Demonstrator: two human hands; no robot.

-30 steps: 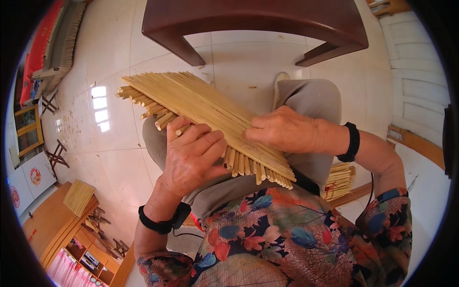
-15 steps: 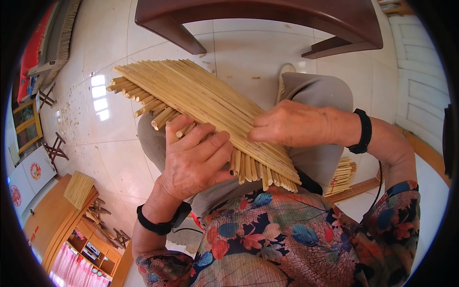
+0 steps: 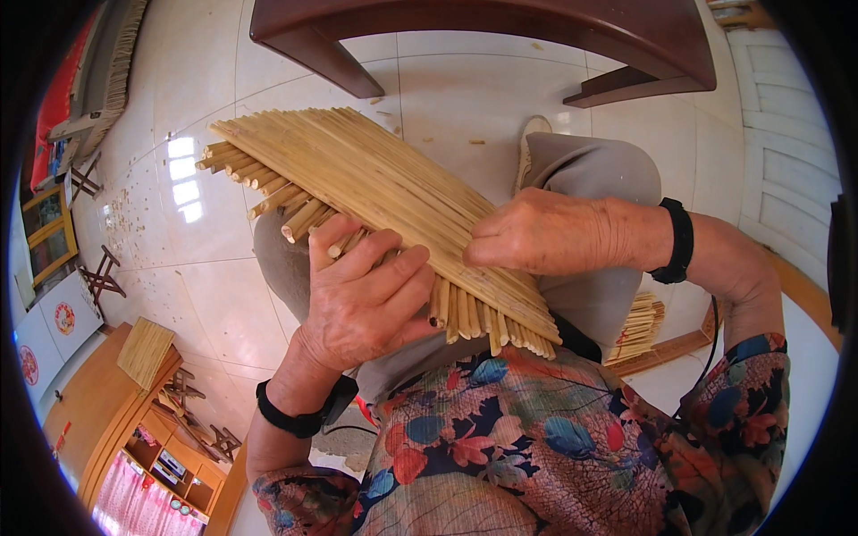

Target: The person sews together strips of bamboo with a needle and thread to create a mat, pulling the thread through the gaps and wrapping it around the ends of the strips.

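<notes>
Pale tiled floor [image 3: 210, 308] lies beneath layered stalks [image 3: 357, 170], best kept aligned: left hand [image 3: 366, 290] curls fingers around their edge; right hand [image 3: 554, 234] pinches closed against them, contents hidden.

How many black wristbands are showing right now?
2: one black wristband on the wrist of the left hand, a second wristband on that of the right hand. No others are visible.
</notes>
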